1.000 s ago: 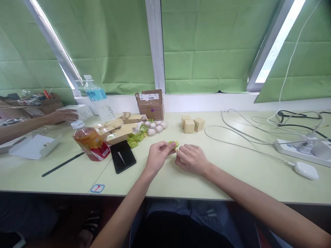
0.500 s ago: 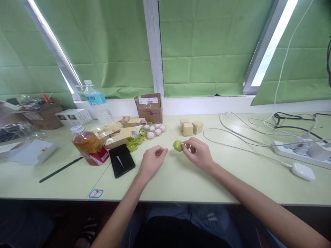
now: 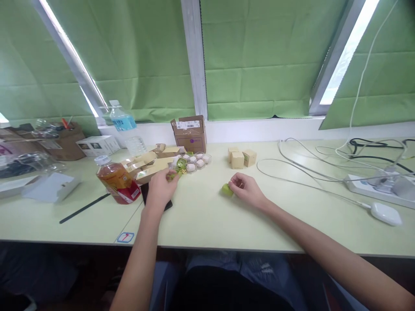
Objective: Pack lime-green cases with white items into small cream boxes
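Note:
My right hand [image 3: 247, 190] pinches a small green plastic case [image 3: 227, 189] just above the tabletop. On the left, my left hand [image 3: 161, 185] has its fingers curled around another green plastic case [image 3: 173, 176], though the hand hides much of it. Beside those fingertips lies an open green case [image 3: 181, 164]. Clear packs with several whitish round pieces [image 3: 191, 167] are just beyond. Under my left wrist a black phone-like slab [image 3: 167, 206] is mostly covered. Small cream boxes [image 3: 237, 160] stand together beyond my right hand.
Flattened cream cartons [image 3: 152, 170], a red-labelled drink bottle [image 3: 118, 181] and a water bottle [image 3: 126, 129] crowd the left. A cardboard box [image 3: 190, 134] stands at the back. White cables lead to a power strip [image 3: 363, 185] and white adapter [image 3: 385, 214] on the right.
My left hand has moved left, from the middle of the table to the green cases, covering part of the black slab. My right hand keeps its green case, which has turned and sits slightly lower.

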`<state>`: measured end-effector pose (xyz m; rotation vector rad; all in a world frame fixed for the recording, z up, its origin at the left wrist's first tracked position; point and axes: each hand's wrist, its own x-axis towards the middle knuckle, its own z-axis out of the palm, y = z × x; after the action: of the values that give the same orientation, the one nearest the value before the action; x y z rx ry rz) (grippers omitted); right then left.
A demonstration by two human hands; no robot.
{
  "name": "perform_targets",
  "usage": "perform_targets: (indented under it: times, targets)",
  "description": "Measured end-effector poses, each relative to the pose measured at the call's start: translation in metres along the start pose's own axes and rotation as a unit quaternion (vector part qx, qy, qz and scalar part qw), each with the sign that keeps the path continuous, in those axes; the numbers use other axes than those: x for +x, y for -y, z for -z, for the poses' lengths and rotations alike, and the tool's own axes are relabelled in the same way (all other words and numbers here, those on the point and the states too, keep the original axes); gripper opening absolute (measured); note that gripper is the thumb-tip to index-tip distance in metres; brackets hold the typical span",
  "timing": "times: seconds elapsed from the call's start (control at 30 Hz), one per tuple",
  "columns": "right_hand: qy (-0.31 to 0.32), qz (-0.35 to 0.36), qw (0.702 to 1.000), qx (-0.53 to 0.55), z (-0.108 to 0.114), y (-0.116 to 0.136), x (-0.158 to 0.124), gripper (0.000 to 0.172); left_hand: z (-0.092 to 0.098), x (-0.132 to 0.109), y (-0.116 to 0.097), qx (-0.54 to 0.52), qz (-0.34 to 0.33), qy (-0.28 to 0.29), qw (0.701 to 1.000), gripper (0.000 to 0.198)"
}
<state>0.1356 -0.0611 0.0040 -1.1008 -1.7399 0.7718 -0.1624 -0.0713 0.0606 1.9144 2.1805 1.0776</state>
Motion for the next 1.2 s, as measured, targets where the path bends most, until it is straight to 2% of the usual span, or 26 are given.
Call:
perform_targets:
  times: [0.17,0.27,0.33,0.43,0.5,0.57,0.73,0.8,0.87,0.9,0.93,0.97,1.0,1.03,1.07,1.1,1.13,1.2]
  targets:
    - [-0.047,0.007,0.996,0.070,0.002,0.003,0.002,0.023,-0.029,0.018,-0.016,0.025,-0.043,0.035,0.998,0.029]
    - [-0.056,-0.043,0.982,0.177,0.005,0.003,0.005,0.026,-0.048,0.039,-0.024,0.075,-0.112,0.048,0.990,0.033]
    - [-0.056,-0.102,0.956,0.268,0.006,0.001,0.009,0.026,-0.059,0.049,-0.027,0.121,-0.141,0.073,0.980,0.039]
    - [-0.055,-0.182,0.903,0.385,0.010,-0.001,0.015,0.018,-0.073,0.054,-0.028,0.193,-0.134,0.071,0.969,0.047]
    - [-0.040,-0.217,0.876,0.429,0.012,-0.002,0.018,0.008,-0.080,0.054,-0.027,0.222,-0.128,0.057,0.965,0.047]
    - [-0.017,-0.243,0.859,0.451,0.015,-0.002,0.019,0.012,-0.086,0.056,-0.024,0.225,-0.130,0.048,0.965,0.043]
    - [0.015,-0.276,0.838,0.470,0.017,0.000,0.018,0.029,-0.095,0.063,-0.011,0.124,-0.150,0.040,0.980,0.037]
    - [0.027,-0.278,0.838,0.468,0.016,0.000,0.018,0.028,-0.094,0.062,-0.011,0.032,-0.145,0.024,0.989,0.038]
    - [0.035,-0.275,0.840,0.466,0.015,-0.001,0.017,0.025,-0.091,0.057,-0.018,-0.129,-0.101,0.001,0.987,0.038]
    - [0.035,-0.271,0.842,0.465,0.015,-0.002,0.017,0.023,-0.090,0.054,-0.023,-0.234,-0.058,-0.004,0.970,0.036]
    - [0.033,-0.268,0.843,0.465,0.014,-0.003,0.017,0.021,-0.088,0.049,-0.030,-0.359,-0.003,-0.003,0.933,0.032]
    - [0.031,-0.264,0.844,0.466,0.014,-0.003,0.017,0.019,-0.087,0.044,-0.037,-0.488,0.052,0.017,0.871,0.024]
    - [0.028,-0.262,0.844,0.467,0.014,-0.004,0.017,0.018,-0.086,0.039,-0.044,-0.596,0.103,0.044,0.795,0.018]
    - [0.025,-0.262,0.844,0.467,0.014,-0.005,0.017,0.018,-0.086,0.034,-0.051,-0.671,0.151,0.066,0.723,0.016]
    - [0.023,-0.263,0.844,0.468,0.014,-0.005,0.017,0.018,-0.087,0.029,-0.056,-0.719,0.192,0.086,0.662,0.015]
    - [0.021,-0.265,0.843,0.468,0.015,-0.004,0.017,0.018,-0.088,0.025,-0.060,-0.747,0.226,0.101,0.617,0.014]
    - [0.021,-0.267,0.842,0.467,0.015,-0.004,0.017,0.019,-0.089,0.021,-0.064,-0.759,0.254,0.113,0.588,0.014]
    - [0.021,-0.270,0.842,0.467,0.015,-0.003,0.017,0.020,-0.093,0.015,-0.067,-0.761,0.288,0.134,0.566,0.016]
